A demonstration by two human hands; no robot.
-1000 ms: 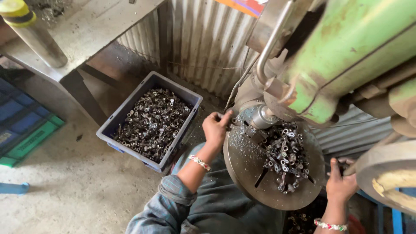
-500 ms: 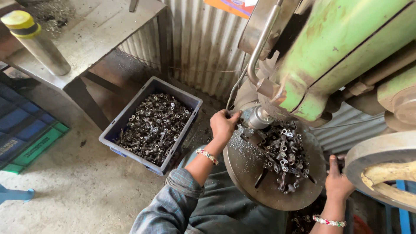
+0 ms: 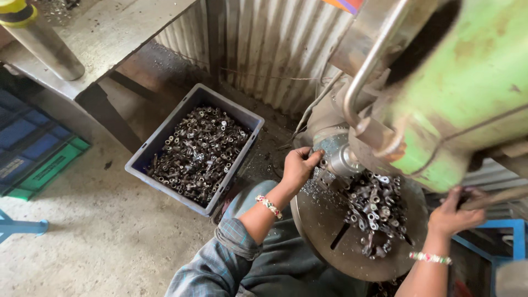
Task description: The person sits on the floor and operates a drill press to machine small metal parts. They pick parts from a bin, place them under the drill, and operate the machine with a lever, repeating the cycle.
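Landmark: round grey steel machine table (image 3: 330, 242).

Far left of it, on the concrete floor (image 3: 93, 236): stacked blue and green plastic crates (image 3: 33, 154). Above those, a grey metal worktop (image 3: 104, 38) carrying a steel cylinder with a yellow cap (image 3: 38, 36).

Left of the machine table, on the floor: a blue-grey plastic bin (image 3: 250, 124) full of small dark metal parts (image 3: 195, 151).

Left hand (image 3: 300, 165) at the machine table's upper left edge, fingers curled shut around something small at the shiny steel spindle nose (image 3: 341, 157); can't tell what.

On the machine table, right of centre: heap of small grey metal fittings (image 3: 377, 212).

Above it: green-painted machine head (image 3: 467, 88).

Right hand (image 3: 454, 214) just off the machine table's right edge, fingers wrapped around a dark lever handle (image 3: 495, 198), motion-blurred.
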